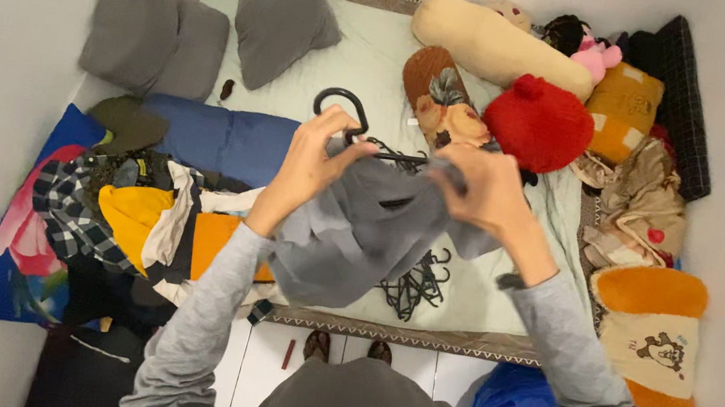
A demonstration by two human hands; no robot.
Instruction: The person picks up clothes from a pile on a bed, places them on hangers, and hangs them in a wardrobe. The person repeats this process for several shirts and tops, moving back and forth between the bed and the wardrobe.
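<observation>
My left hand and my right hand both grip a grey garment at its neck, holding it up over the bed. A black clothes hanger pokes out of the garment's top, its hook curling up between my hands. The cloth hangs down in folds toward the mattress's near edge. Both my sleeves are grey.
A pile of black hangers lies on the pale green mattress. A heap of mixed clothes sits at left. Grey pillows, a cream bolster, a red plush and orange cushions ring the bed.
</observation>
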